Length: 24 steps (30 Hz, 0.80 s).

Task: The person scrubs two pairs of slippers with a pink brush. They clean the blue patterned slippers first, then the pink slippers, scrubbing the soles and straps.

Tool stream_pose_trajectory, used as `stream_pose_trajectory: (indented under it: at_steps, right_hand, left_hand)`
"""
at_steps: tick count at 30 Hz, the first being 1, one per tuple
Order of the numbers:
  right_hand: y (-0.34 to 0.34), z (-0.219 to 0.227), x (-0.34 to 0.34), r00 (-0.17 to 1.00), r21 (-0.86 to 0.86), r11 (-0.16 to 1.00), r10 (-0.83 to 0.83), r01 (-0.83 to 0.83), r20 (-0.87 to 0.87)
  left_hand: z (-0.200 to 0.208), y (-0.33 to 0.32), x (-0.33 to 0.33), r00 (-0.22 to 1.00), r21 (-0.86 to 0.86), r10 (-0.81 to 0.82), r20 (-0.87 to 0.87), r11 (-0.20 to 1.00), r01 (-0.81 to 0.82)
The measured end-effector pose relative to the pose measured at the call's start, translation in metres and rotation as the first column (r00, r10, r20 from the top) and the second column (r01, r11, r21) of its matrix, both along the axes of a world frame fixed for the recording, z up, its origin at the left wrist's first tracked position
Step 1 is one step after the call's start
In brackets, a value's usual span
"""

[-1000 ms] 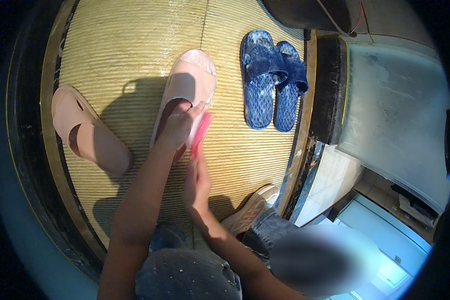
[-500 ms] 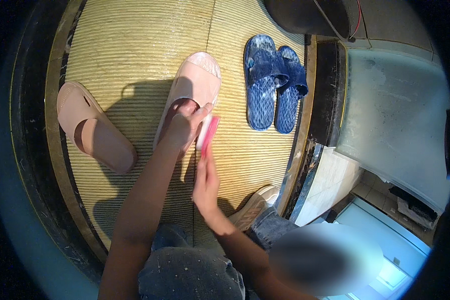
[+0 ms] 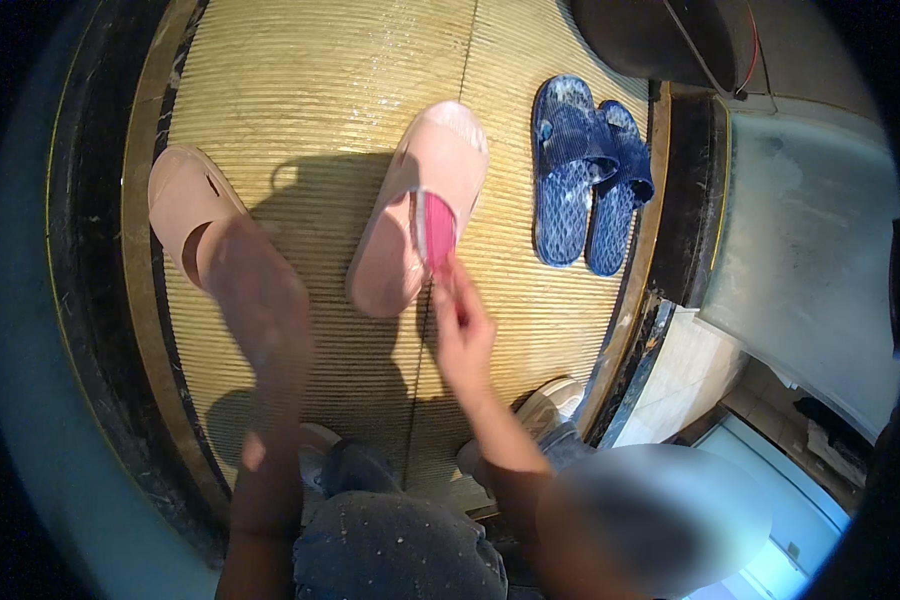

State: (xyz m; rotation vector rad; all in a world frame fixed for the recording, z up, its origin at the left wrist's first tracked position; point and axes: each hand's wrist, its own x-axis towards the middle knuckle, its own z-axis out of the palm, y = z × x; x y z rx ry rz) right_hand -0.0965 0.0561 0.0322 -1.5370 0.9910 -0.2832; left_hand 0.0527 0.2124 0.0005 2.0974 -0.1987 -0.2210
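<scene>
A pink slide slipper (image 3: 440,155) lies on the ribbed yellow floor, with a whitish wet or soapy patch at its toe. My right hand (image 3: 462,325) grips one end of a pink brush (image 3: 438,232). The brush's head, edged with pale bristles, sits at the slipper's foot opening, over the insole. To the left is a second pink slipper (image 3: 192,200), turned at a slant. Over its heel end is my left hand (image 3: 262,295), smeared by motion. Its fingers cannot be made out, nor whether it touches this slipper.
A pair of blue mottled slippers (image 3: 565,200) stands to the right. Behind them is a dark rounded tub (image 3: 650,45). Dark stone edging (image 3: 692,190) borders the floor, with a frosted panel (image 3: 800,220) beyond. My shoes (image 3: 550,400) and denim knees are close below.
My left hand has let go of the middle slipper and moved left to the other pink one. The brush has gone from the slipper's side to its foot opening. The view has shifted slightly.
</scene>
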Motion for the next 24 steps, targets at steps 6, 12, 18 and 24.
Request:
stream_pose_trajectory:
  at_steps: [6,12,18,24]
  right_hand:
    - [-0.091,-0.005,0.044,0.999,-0.265,0.963,-0.035,0.039,0.019]
    - [-0.093,0.006,0.037,0.995,-0.241,0.970,-0.059,0.037,-0.084]
    - [-0.026,-0.010,-0.002,0.985,-0.103,0.987,-0.134,0.124,-0.104]
    - [0.032,0.006,-0.043,0.992,-0.390,0.914,0.087,-0.115,-0.088]
  left_hand:
    - [0.026,0.036,0.081,0.938,0.443,-0.186,0.294,0.896,0.039]
    - [-0.008,0.030,0.106,0.961,0.513,-0.227,0.158,0.850,0.117]
    - [0.008,-0.074,0.053,0.959,0.455,-0.272,0.083,0.866,0.206]
    - [0.026,-0.109,0.040,0.881,0.431,-0.473,-0.020,0.791,0.435]
